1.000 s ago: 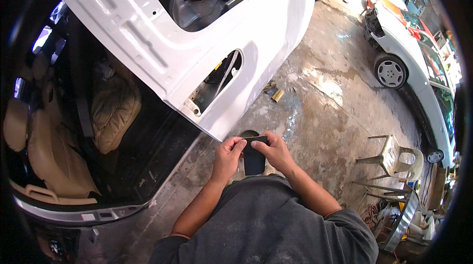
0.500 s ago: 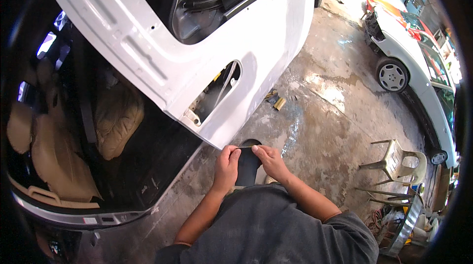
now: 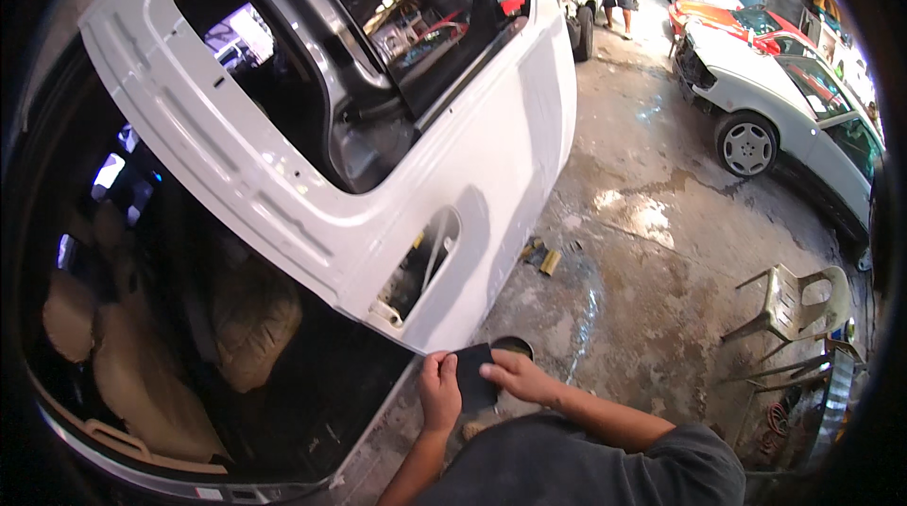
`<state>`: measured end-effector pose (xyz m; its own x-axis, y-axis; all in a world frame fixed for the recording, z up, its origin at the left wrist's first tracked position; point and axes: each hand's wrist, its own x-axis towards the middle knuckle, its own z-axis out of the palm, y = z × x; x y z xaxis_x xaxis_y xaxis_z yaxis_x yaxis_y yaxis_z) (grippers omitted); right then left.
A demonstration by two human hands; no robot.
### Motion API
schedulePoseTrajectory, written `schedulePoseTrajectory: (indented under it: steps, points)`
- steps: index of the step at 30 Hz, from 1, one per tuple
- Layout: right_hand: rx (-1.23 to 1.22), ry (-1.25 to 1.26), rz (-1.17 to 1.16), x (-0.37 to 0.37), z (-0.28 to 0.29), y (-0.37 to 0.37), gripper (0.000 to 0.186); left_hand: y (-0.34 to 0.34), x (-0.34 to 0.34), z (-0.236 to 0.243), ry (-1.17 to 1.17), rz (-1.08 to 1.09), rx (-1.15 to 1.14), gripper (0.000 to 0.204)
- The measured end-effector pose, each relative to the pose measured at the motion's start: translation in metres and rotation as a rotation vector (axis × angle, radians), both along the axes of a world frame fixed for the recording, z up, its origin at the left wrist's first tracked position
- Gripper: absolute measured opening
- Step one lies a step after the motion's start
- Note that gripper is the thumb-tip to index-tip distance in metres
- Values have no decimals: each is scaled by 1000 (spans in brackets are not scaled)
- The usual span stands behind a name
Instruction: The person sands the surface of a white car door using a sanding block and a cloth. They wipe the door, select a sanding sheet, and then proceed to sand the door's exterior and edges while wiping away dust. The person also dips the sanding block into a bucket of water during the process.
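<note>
Black sheet (image 3: 475,379) at six o'clock in our view, just below the white car body's (image 3: 368,222) near corner. Long axis nearly twelve to six, upper end tipped slightly toward eleven. Our left hand's (image 3: 441,393) fingers pinch its nine o'clock edge; our right hand (image 3: 520,379) pinches near two, thumb on the face. Pale label (image 3: 210,493) toward seven, too small to read.

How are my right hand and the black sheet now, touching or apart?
Touching. The head view shows the right hand with its thumb on the face of the black sheet, overlapping its right edge.
</note>
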<state>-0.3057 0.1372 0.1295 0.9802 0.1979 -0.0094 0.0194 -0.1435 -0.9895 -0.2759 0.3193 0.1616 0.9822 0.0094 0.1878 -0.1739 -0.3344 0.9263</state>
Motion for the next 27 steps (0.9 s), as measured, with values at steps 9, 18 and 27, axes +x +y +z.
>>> schedulePoseTrajectory:
  steps: [9,18,27]
  points:
    - [8,214,154,2,10,12,45,16,7,-1,19,56,-63,18]
    - [-67,217,331,0,-4,14,44,18,5,6,-41,117,-203,16]
    - [48,307,311,6,-19,10,41,28,16,-19,97,101,-330,17]
